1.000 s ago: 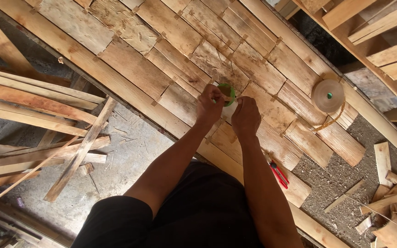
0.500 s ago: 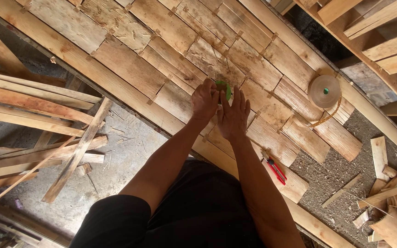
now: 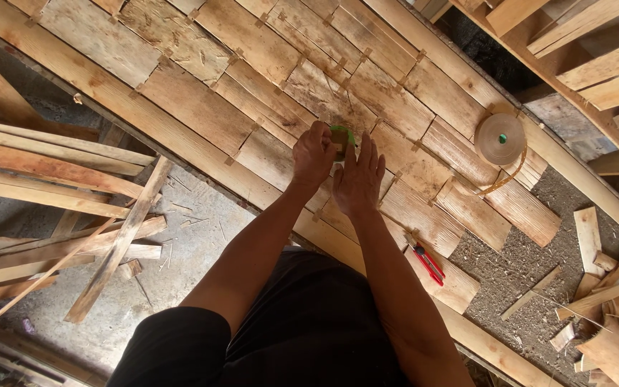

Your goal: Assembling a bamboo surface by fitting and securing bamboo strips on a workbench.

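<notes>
Hands meet over a panel of flat wooden slats [image 3: 202, 107] that runs slantwise across the head view. The left hand [image 3: 314, 154] is curled shut around a small green object [image 3: 341, 136], which shows only as a patch of green past the knuckles; what kind of thing it is cannot be told. The right hand [image 3: 359, 179] lies open just beside it, palm down on the slats, fingers stretched out and a little spread, their tips near the green object.

The green object sits close to the middle of the panel, on the pale boards, between the two hands and pressed against or just above the wood; contact with the wood is hidden by the left hand.

A roll of tan tape [image 3: 500, 138] rests on the slats well to the right of the hands, with a loose tail curling down from it. A red-handled tool [image 3: 427, 264] lies on the near boards, below and to the right of the right forearm. Loose wooden strips [image 3: 51, 179] are heaped on the grey floor at the left, and short wood offcuts [image 3: 610, 287] lie scattered on the gritty ground at the right. More boards [image 3: 596, 64] cross the upper right corner. The person's dark clothing fills the bottom centre.
</notes>
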